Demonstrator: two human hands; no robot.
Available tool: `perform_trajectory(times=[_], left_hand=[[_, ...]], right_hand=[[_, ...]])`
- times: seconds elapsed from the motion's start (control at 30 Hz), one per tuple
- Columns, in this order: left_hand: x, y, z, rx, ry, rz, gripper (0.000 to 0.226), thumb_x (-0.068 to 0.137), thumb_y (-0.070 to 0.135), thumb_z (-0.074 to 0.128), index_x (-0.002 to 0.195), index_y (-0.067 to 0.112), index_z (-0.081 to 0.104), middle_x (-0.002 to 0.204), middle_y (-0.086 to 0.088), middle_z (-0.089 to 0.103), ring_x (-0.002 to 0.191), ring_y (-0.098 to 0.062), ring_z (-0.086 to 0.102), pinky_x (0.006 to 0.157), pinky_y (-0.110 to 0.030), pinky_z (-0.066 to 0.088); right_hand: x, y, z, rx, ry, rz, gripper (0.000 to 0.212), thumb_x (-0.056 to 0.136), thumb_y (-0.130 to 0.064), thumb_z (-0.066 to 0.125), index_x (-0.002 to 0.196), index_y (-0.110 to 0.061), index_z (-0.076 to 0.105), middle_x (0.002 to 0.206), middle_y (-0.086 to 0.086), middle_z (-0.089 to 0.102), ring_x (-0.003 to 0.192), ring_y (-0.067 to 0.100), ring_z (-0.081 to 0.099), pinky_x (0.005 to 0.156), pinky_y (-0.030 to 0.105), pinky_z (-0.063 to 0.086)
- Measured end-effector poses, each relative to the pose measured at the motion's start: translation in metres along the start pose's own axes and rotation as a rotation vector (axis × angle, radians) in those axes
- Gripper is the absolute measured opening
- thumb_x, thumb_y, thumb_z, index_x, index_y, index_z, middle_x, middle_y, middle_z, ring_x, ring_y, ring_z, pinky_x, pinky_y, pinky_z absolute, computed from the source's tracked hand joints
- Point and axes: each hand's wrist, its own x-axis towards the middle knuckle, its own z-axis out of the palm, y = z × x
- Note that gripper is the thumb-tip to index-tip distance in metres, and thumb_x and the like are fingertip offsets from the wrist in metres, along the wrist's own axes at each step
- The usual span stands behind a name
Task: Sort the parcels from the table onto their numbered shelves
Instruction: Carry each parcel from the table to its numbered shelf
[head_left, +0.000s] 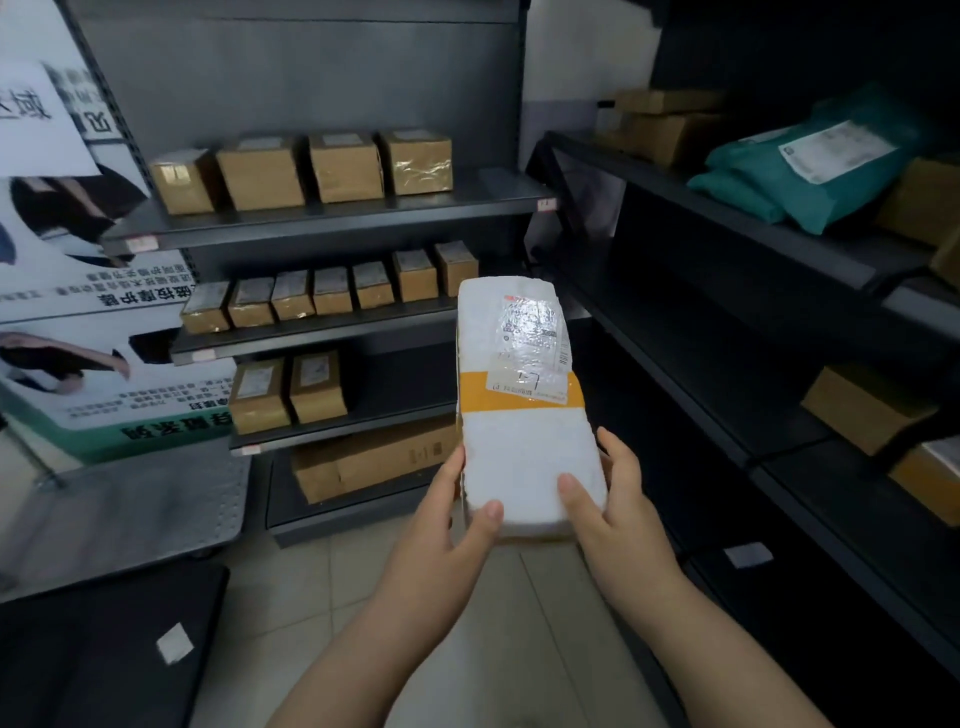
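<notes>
A long white foam parcel (524, 447) with a yellow tape band and a shipping label marked by hand is held up in the middle of the view. My left hand (452, 514) grips its near left corner, thumb on top. My right hand (613, 499) grips the near right corner, thumb on the top face. Behind it stands a dark shelf unit (332, 218) with rows of brown cardboard parcels (343, 166) on three levels and small number tags on the shelf edges.
A second dark shelf unit (727, 234) runs along the right, holding green mailer bags (810, 171) and brown boxes. A large flat carton (374, 462) lies on the lowest left shelf. A grey metal table (130, 499) and a black surface (104, 649) are at the left. Tiled floor lies below.
</notes>
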Motion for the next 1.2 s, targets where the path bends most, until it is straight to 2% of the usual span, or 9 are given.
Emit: perform_trajectory(times=[0.07, 0.33, 0.5, 0.57, 0.67, 0.77, 0.9, 1.1, 1.2], left_hand=[[0.033, 0.006, 0.008, 0.001, 0.001, 0.004, 0.050, 0.090, 0.045, 0.054, 0.123, 0.070, 0.026, 0.136, 0.033, 0.045, 0.128, 0.007, 0.041, 0.110, -0.035, 0.037], [0.146, 0.008, 0.041, 0.015, 0.030, -0.025, 0.047, 0.094, 0.037, 0.054, 0.118, 0.068, 0.028, 0.131, 0.032, 0.050, 0.123, 0.008, 0.046, 0.105, -0.027, 0.040], [0.198, -0.002, 0.049, 0.033, 0.035, -0.082, 0.048, 0.094, 0.037, 0.054, 0.127, 0.059, 0.026, 0.130, 0.030, 0.051, 0.120, 0.004, 0.049, 0.096, -0.021, 0.039], [0.222, -0.006, 0.047, 0.023, 0.029, -0.096, 0.051, 0.094, 0.036, 0.053, 0.133, 0.056, 0.027, 0.128, 0.030, 0.051, 0.120, 0.005, 0.048, 0.097, -0.021, 0.040], [0.264, -0.017, 0.043, 0.026, 0.018, -0.118, 0.054, 0.095, 0.035, 0.053, 0.141, 0.049, 0.028, 0.127, 0.030, 0.051, 0.120, 0.006, 0.048, 0.098, -0.023, 0.042], [0.309, -0.029, 0.036, 0.060, -0.014, -0.124, 0.053, 0.096, 0.038, 0.051, 0.141, 0.049, 0.025, 0.123, 0.033, 0.050, 0.116, 0.008, 0.048, 0.090, -0.016, 0.041], [0.379, -0.044, 0.019, 0.082, -0.085, -0.145, 0.046, 0.098, 0.039, 0.046, 0.134, 0.053, 0.021, 0.119, 0.030, 0.049, 0.109, 0.007, 0.050, 0.091, -0.020, 0.046], [0.466, -0.060, 0.002, 0.132, -0.205, -0.146, 0.050, 0.100, 0.038, 0.041, 0.146, 0.042, 0.021, 0.118, 0.027, 0.050, 0.103, 0.006, 0.051, 0.077, -0.009, 0.039], [0.494, -0.065, 0.003, 0.145, -0.244, -0.140, 0.051, 0.100, 0.037, 0.042, 0.146, 0.041, 0.020, 0.119, 0.024, 0.048, 0.101, 0.006, 0.051, 0.074, -0.005, 0.037]], right_hand=[[0.034, 0.001, -0.008, 0.009, 0.011, -0.002, 0.060, 0.094, -0.031, 0.052, 0.145, -0.030, 0.020, 0.107, -0.033, 0.042, 0.095, -0.011, 0.050, 0.065, 0.007, 0.043], [0.152, 0.014, -0.032, -0.023, -0.020, -0.019, 0.042, 0.094, -0.031, 0.052, 0.130, -0.035, 0.031, 0.112, -0.025, 0.049, 0.099, -0.003, 0.054, 0.069, 0.014, 0.044], [0.204, 0.026, -0.027, -0.046, -0.053, -0.003, 0.048, 0.095, -0.033, 0.050, 0.139, -0.032, 0.031, 0.122, -0.015, 0.052, 0.106, 0.001, 0.053, 0.076, 0.019, 0.047], [0.227, 0.030, -0.022, -0.062, -0.059, 0.003, 0.052, 0.094, -0.033, 0.051, 0.142, -0.029, 0.032, 0.130, -0.011, 0.049, 0.112, 0.003, 0.051, 0.083, 0.020, 0.046], [0.268, 0.036, -0.012, -0.114, -0.035, 0.008, 0.056, 0.094, -0.033, 0.051, 0.146, -0.028, 0.032, 0.139, -0.009, 0.042, 0.119, 0.004, 0.045, 0.085, 0.015, 0.040], [0.312, 0.040, 0.004, -0.143, -0.025, 0.038, 0.058, 0.096, -0.033, 0.050, 0.149, -0.029, 0.027, 0.142, -0.010, 0.034, 0.118, 0.001, 0.040, 0.082, 0.010, 0.034], [0.370, 0.042, 0.031, -0.182, -0.019, 0.074, 0.063, 0.096, -0.035, 0.048, 0.151, -0.030, 0.019, 0.145, -0.008, 0.029, 0.117, 0.004, 0.041, 0.090, 0.021, 0.039], [0.441, 0.045, 0.059, -0.199, 0.021, 0.130, 0.063, 0.096, -0.034, 0.048, 0.151, -0.028, 0.018, 0.142, -0.007, 0.036, 0.115, 0.006, 0.045, 0.087, 0.022, 0.042], [0.461, 0.050, 0.064, -0.131, 0.061, 0.169, 0.062, 0.096, -0.030, 0.050, 0.150, -0.027, 0.020, 0.132, -0.009, 0.045, 0.105, 0.002, 0.050, 0.077, 0.013, 0.040]])
